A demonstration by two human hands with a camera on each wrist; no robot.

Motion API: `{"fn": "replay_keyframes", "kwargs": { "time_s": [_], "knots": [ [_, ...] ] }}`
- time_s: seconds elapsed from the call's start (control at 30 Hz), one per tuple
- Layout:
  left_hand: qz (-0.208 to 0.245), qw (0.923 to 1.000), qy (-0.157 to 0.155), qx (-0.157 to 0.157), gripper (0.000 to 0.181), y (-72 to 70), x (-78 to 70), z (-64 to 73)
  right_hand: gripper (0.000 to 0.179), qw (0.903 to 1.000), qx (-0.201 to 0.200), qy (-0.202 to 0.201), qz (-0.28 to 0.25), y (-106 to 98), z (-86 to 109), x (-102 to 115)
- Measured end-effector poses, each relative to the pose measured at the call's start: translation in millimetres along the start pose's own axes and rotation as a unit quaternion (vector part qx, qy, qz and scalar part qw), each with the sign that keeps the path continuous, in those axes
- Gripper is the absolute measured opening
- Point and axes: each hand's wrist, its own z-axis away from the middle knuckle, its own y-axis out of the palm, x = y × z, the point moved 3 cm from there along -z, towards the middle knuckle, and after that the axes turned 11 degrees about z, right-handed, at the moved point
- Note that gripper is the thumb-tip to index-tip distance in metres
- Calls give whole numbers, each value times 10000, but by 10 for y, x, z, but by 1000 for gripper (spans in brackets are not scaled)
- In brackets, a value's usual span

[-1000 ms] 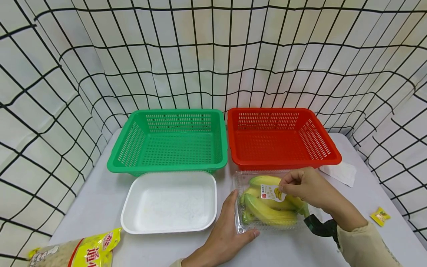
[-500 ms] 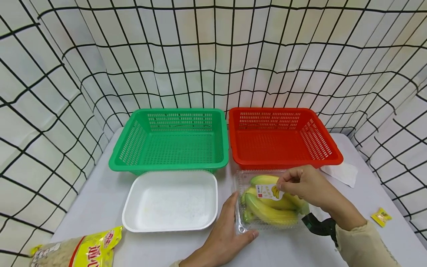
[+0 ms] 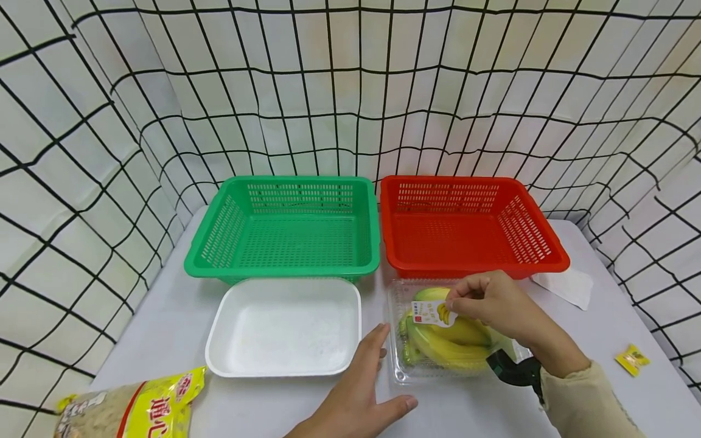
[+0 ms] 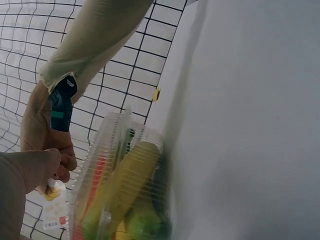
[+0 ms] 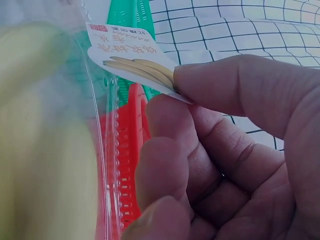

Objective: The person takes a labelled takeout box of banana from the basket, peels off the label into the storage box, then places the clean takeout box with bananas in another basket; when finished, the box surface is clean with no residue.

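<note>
A clear plastic clamshell box with yellow-green bananas inside stands on the table, in front of the red basket. My right hand pinches a white banana label between thumb and forefinger, over the box. In the right wrist view the label sticks out free from the fingertips, clear of the lid. My left hand lies beside the box's left side, fingers extended and thumb spread. In the left wrist view the box appears from its side, beyond the left thumb.
Behind stand a green basket and a red basket. A white tray lies left of the left hand. A yellow snack bag is at front left. At right are a yellow wrapped candy and a white tissue. Black netting encloses the table.
My right hand has drawn the label a little leftward over the box. The left hand has come slightly away from the box, fingers spreading. The camera view has shifted slightly.
</note>
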Motion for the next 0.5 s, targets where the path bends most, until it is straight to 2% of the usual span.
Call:
{"fn": "replay_keyframes", "kwargs": {
  "time_s": [0.1, 0.2, 0.33, 0.5],
  "knots": [
    [157, 9997, 210, 5, 100, -85, -79, 94, 11, 10000, 33, 42, -31, 26, -20, 17],
    [187, 9987, 435, -187, 95, -210, -149, 180, 11, 9999, 68, -50, -70, 51, -43, 58],
    [125, 9960, 470, -748, 90, -426, -212, 279, 11, 9996, 130, -217, -161, 93, -87, 129],
    [-71, 9880, 408, -1485, 88, -715, -209, 397, 9, 9988, 246, -301, -290, 161, -149, 212]
  ]
}}
